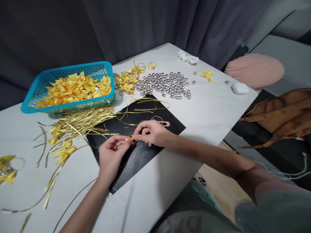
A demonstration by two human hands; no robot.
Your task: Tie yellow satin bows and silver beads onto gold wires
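Over the black mat [145, 158], my two hands meet at a small yellow ribbon flower [128, 139], with a tiny shiny bead at its edge. My left hand [113, 150] pinches the flower between thumb and forefinger, the other fingers curled. From the other side, the thumb and forefinger of my right hand [154, 132] close on its right end; a thin gold cord there is partly hidden by the fingers. A pink clip-like tool [165, 124] lies just behind my right hand. Loose gold cords [87, 118] spread over the table and the mat's left and far edges.
A blue basket [111, 77] full of yellow ribbon flowers [77, 87] stands at the back left. Many silver beads [162, 83] cover the table behind the mat. Finished-looking ribbon clusters [64, 151] lie at left. A white case [240, 88] sits near the right corner.
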